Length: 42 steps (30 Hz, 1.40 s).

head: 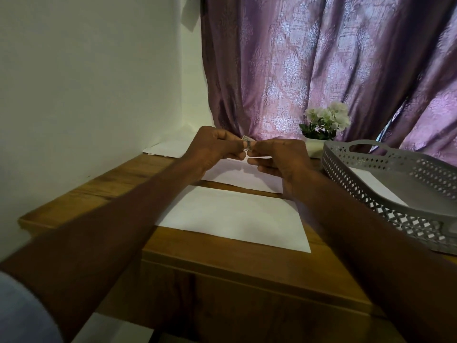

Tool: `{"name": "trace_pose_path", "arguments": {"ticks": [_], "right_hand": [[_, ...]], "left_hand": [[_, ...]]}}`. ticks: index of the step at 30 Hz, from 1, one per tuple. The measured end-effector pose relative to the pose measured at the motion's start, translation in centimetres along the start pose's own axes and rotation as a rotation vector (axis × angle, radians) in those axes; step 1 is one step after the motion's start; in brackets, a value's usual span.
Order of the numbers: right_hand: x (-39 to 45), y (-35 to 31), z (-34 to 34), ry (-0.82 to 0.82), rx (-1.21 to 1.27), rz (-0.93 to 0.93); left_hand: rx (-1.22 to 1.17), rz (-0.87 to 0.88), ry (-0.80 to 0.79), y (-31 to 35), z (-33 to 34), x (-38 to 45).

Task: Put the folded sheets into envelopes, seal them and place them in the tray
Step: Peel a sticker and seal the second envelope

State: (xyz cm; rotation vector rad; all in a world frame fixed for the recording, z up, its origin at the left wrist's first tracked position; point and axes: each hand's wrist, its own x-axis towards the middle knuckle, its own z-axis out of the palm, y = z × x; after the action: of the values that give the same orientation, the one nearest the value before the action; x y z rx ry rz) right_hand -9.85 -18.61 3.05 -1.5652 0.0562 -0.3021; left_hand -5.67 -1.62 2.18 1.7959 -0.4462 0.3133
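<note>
A white envelope (235,219) lies flat on the wooden table (118,179), near its front edge. A second white envelope (237,177) lies just behind it, partly under my hands. Both hands are raised above the far envelope and meet at the fingertips. My left hand (212,149) and my right hand (279,157) pinch a small stamp-like paper (247,141) between them; a thin white strip (259,157) sticks out from my right fingers. The grey perforated tray (385,174) stands at the right with a white envelope (378,189) inside it.
A white sheet (168,148) lies at the back left of the table against the wall. A small pot of white flowers (324,122) stands behind my right hand, in front of the purple curtain (321,58). The tray reaches over the table's right edge.
</note>
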Motion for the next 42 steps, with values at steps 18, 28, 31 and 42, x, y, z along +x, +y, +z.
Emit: {"name": "trace_pose_path", "arguments": {"ticks": [18, 28, 31, 42], "right_hand": [[-0.3, -0.2, -0.9, -0.015, 0.060, 0.017], [1.3, 1.0, -0.7, 0.218, -0.300, -0.115], [0.3, 1.1, -1.0, 0.351, -0.534, -0.379], [0.3, 0.9, -0.8, 0.037, -0.555, -0.526]], "left_hand": [[-0.018, -0.006, -0.094, 0.2, 0.1, -0.5], [-0.040, -0.050, -0.020, -0.1, -0.3, 0.1], [0.022, -0.002, 0.006, -0.4, -0.9, 0.4], [0.242, 0.181, -0.069, -0.6, 0.1, 0.3]]}}
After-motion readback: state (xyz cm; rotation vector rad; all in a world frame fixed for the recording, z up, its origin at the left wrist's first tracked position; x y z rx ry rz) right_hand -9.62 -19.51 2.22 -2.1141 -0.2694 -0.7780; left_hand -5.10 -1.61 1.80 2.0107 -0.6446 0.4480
